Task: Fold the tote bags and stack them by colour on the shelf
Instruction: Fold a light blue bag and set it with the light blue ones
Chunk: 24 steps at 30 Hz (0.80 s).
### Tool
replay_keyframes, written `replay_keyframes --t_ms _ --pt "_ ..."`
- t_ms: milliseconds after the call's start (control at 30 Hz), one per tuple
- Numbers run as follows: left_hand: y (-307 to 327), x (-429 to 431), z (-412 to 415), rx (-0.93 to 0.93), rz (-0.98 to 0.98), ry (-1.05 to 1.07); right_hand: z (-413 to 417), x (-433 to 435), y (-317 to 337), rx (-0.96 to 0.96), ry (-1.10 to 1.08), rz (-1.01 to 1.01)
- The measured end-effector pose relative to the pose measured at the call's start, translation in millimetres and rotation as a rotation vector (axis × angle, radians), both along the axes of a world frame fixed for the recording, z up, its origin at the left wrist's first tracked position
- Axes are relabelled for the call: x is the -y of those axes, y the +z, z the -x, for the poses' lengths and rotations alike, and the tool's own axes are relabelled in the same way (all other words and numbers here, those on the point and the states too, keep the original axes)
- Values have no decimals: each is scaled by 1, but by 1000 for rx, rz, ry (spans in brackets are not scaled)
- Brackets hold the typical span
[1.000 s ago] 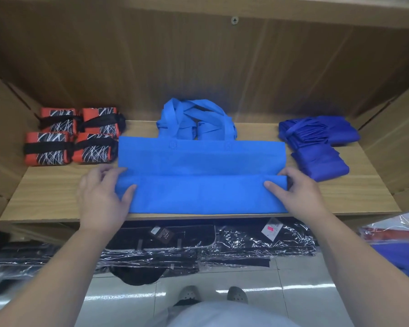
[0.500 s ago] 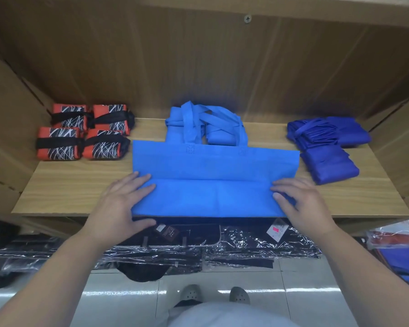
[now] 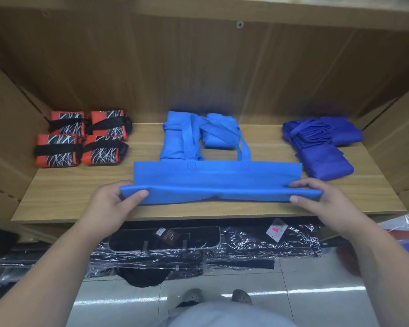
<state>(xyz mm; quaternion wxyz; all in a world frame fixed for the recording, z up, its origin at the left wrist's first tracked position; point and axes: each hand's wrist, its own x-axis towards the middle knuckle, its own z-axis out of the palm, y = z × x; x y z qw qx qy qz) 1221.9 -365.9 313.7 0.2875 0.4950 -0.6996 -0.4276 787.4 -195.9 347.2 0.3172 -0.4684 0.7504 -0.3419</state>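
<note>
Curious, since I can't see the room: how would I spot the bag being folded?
On the wooden shelf, look at the middle of its front edge. A light blue tote bag lies there, its near fold pinched by the left hand and right hand. Unlike the orange bundles left, darker blue bags right and folded light blue bags behind, it alone is spread wide.

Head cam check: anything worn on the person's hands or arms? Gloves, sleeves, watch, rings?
Nothing visible. The left hand and right hand are bare: no gloves, and no rings on the fingers in view. The left forearm and right forearm are bare down to the frame edge, with no sleeve cuff, watch or wristband.
</note>
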Motion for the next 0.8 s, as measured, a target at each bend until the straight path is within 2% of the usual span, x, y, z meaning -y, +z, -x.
replay_keyframes --t_ms 133,233,400,600,733,800 --pt "-11 2 10 -71 -58 136 -6 4 -5 36 -96 11" --pt "-16 7 14 -42 -57 210 -13 11 -7 -5 -129 58" --pt "-25 14 17 257 77 230 -14 23 -21 -191 -229 1" --pt "-16 4 26 446 337 252 -21 30 -17 -423 -290 -72" --pt "-12 1 28 580 275 327 -29 31 -15 -469 -344 -128" --pt "-11 2 27 640 278 319 -33 31 -16 -611 -348 -58"
